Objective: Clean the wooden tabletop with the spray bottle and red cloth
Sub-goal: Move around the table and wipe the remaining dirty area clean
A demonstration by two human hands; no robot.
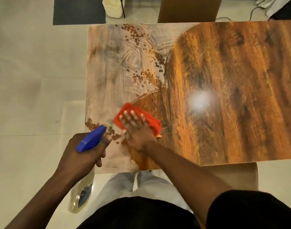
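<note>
Wooden and glossy, the table [224,96] fills the middle of the view, with a bright light reflection near its centre. Its part toward 9 o'clock looks pale and cloudy, with curved wipe streaks and many small brown droplets [146,76] on it. The right hand [136,128] lies flat on the red cloth [138,116], fingers spread, and presses it on the table near the 6 o'clock edge; this grip is not clenched, the palm only holds the cloth down. At 7 o'clock from the cloth, the left hand [85,152] has its grip clenched around the neck of the spray bottle [92,138]. The blue head of the bottle points toward the cloth, and its clear body hangs below the hand, beside the table edge. At 12 o'clock, a brown cardboard box [189,9] stands on the floor [34,80] behind the table.
</note>
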